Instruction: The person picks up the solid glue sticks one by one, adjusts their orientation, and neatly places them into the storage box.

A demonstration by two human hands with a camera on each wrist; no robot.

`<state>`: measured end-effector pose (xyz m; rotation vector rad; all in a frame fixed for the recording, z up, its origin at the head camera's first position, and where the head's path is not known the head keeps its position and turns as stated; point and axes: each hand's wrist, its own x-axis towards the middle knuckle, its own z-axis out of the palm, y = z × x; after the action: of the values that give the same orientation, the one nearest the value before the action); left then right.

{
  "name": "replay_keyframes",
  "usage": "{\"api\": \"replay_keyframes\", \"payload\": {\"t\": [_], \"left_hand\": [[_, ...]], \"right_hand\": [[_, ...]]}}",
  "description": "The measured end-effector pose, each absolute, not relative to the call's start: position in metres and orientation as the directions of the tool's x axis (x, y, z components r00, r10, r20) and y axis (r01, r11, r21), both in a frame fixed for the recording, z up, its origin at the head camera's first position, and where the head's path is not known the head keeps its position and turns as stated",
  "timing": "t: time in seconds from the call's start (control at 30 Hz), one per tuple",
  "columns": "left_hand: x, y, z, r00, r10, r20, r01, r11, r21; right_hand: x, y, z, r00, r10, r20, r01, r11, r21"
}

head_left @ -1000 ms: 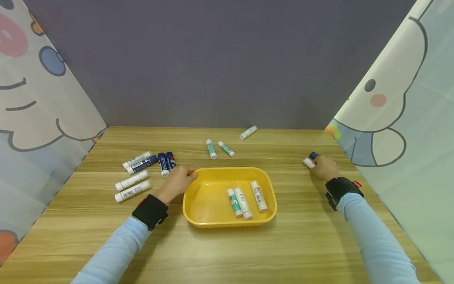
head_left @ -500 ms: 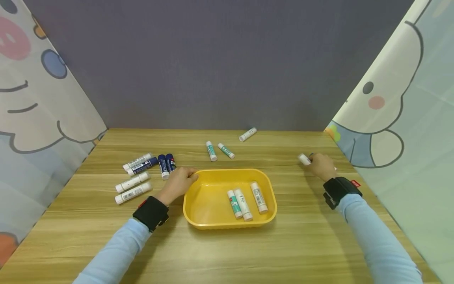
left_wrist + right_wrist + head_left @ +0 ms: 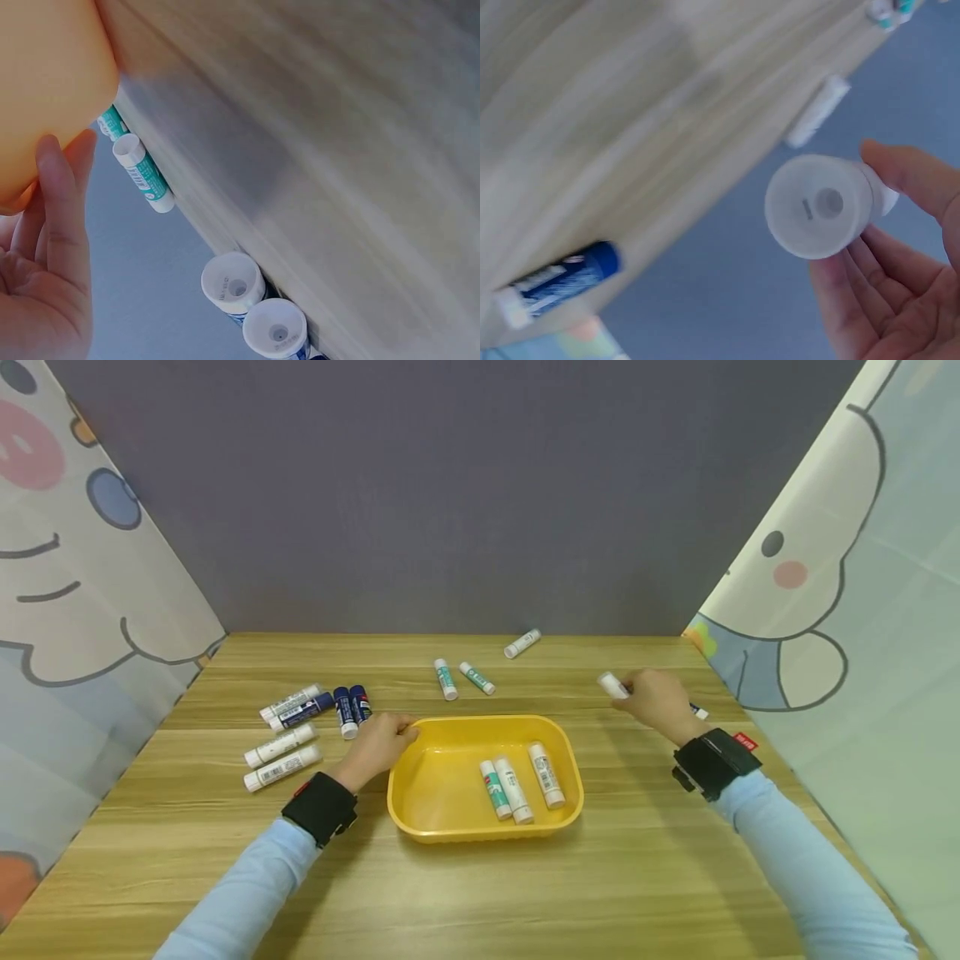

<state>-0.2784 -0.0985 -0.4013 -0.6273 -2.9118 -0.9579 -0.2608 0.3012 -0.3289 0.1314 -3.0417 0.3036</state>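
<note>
Fingers of the right hand (image 3: 656, 703) curl round a white glue stick (image 3: 613, 685), lifted clear of the table at right of centre in the head view; the right wrist view shows what the head view cannot, the stick's round cap end (image 3: 819, 205) facing the lens with fingertips (image 3: 911, 174) wrapped behind it. That same view catches a blue glue stick (image 3: 559, 283) lying on the wood at lower left of the frame, which in the head view is only a sliver (image 3: 698, 712) behind the hand. The left hand (image 3: 377, 742) grasps the near-left corner of the yellow tray (image 3: 442, 822); the left wrist view shows its fingers (image 3: 64, 217) laid against the tray's wall (image 3: 45, 82).

Three sticks lie inside the tray (image 3: 517, 787), toward its right side. Left of it, a cluster of white and dark-blue sticks (image 3: 311, 722) lies on the wooden table (image 3: 525, 893); two teal-labelled ones (image 3: 461, 678) sit above the tray in the frame, and a lone white one (image 3: 522, 643) lies near the far edge.

Behind the table stands a grey-purple wall (image 3: 450, 493), with cartoon-printed curtains at the left (image 3: 82, 560) and right (image 3: 847, 568) of the frame. The table's lower half in the frame is bare wood, as is the strip between the tray and the right hand.
</note>
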Motion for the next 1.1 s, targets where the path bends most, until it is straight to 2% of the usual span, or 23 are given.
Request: {"api": "replay_keyframes", "payload": {"t": [0.23, 0.47, 0.63, 0.83, 1.1], "left_hand": [[-0.278, -0.100, -0.401, -0.914, 0.392, 0.109, 0.382, 0.738, 0.556], [-0.278, -0.099, -0.394, -0.919, 0.392, 0.044, 0.349, 0.756, 0.554], [-0.280, -0.097, -0.387, -0.923, 0.384, -0.017, 0.318, 0.788, 0.528], [-0.280, -0.095, -0.382, -0.923, 0.384, -0.014, 0.325, 0.800, 0.505], [-0.280, -0.094, -0.384, -0.929, 0.370, -0.016, 0.311, 0.804, 0.506]], "right_hand": [[-0.243, 0.264, -0.311, -0.977, -0.179, 0.114, -0.198, 0.961, -0.191], [-0.225, 0.231, -0.302, -0.978, -0.199, 0.065, -0.209, 0.945, -0.251], [-0.217, 0.210, -0.305, -0.975, -0.222, -0.022, -0.207, 0.937, -0.280], [-0.210, 0.196, -0.316, -0.969, -0.229, -0.095, -0.183, 0.918, -0.351], [-0.214, 0.184, -0.338, -0.963, -0.209, -0.168, -0.146, 0.934, -0.326]]}}
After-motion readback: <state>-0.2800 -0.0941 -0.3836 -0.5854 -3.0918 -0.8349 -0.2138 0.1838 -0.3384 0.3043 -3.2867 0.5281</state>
